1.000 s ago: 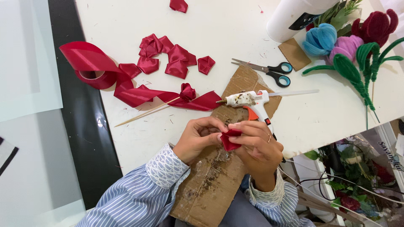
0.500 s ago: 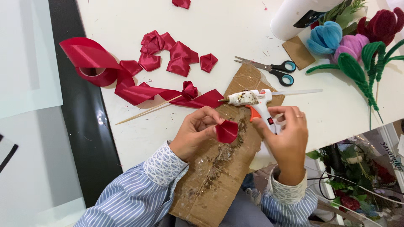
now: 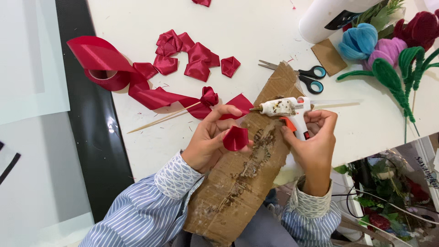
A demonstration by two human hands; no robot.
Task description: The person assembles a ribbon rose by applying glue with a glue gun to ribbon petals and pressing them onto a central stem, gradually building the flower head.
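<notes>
You're at the gluing step: your left hand (image 3: 208,139) pinches the folded red ribbon petal (image 3: 235,138) over the cardboard (image 3: 238,183), your right hand (image 3: 313,137) grips the glue gun (image 3: 288,110), so bring nozzle to petal next.

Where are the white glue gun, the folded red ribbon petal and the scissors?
White glue gun (image 3: 288,107), head view: on its barrel.
Folded red ribbon petal (image 3: 235,138), head view: its middle.
Black-handled scissors (image 3: 312,78), head view: between the handle loops.

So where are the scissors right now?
In the head view the scissors lie flat on the white table, upper right, just beyond the cardboard sheet and above the glue gun in the right hand.
</notes>
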